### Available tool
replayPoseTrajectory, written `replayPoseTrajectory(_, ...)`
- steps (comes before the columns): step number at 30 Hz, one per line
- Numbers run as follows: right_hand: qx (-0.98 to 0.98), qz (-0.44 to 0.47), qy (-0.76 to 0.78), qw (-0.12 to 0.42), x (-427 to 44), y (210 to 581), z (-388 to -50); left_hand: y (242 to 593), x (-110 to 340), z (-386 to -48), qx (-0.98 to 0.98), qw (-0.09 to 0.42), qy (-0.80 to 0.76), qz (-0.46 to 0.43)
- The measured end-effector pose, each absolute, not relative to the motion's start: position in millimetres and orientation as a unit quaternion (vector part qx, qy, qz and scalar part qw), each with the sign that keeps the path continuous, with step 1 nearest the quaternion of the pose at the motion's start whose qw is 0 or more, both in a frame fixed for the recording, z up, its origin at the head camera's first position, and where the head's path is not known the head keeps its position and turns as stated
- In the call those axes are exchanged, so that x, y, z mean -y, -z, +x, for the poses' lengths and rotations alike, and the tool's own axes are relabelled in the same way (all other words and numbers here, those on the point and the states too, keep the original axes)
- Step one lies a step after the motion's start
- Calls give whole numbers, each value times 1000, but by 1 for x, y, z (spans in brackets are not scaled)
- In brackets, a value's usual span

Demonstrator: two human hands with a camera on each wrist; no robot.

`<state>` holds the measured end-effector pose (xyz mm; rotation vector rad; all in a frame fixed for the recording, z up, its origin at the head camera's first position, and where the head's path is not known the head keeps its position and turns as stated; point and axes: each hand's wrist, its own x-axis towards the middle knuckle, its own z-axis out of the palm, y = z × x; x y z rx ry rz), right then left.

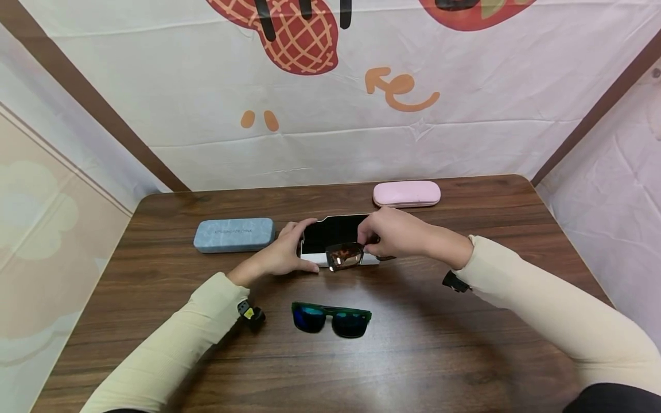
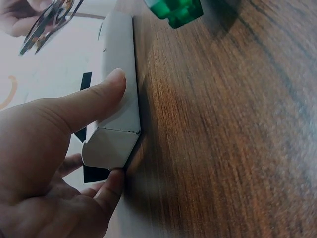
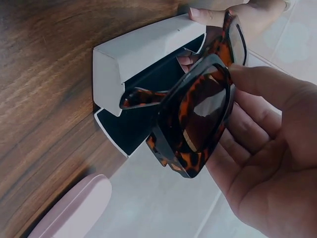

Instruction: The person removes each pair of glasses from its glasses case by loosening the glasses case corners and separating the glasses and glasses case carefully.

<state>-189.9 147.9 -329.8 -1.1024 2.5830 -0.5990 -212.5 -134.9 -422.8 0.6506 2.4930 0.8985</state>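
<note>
At the open white glasses case (image 1: 335,230), your right grip (image 1: 396,232) pinched tortoiseshell sunglasses (image 1: 346,257) while your left grip (image 1: 283,253) clasped the case's end.

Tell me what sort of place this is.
Probably a makeshift booth or staged indoor workspace, though I can't be sure: printed sheets hang behind and beside a wood-grain table, and the person has a small black device at each wrist.

Tortoiseshell sunglasses (image 3: 197,111) part-hide white case (image 3: 148,48)
</note>
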Motion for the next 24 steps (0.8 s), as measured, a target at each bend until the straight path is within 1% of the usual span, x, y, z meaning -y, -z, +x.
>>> replayPoseTrajectory(7,-882,-390,212,156,-160,330,-183,421,134,-212,-896,204,-317,235)
replayPoseTrajectory(14,-882,-373,216,191,-169,332,-176,421,134,-213,-896,203,-316,238)
replayPoseTrajectory(24,-883,-366,207,208,-178,336,-167,420,136,-211,-894,203,-322,236)
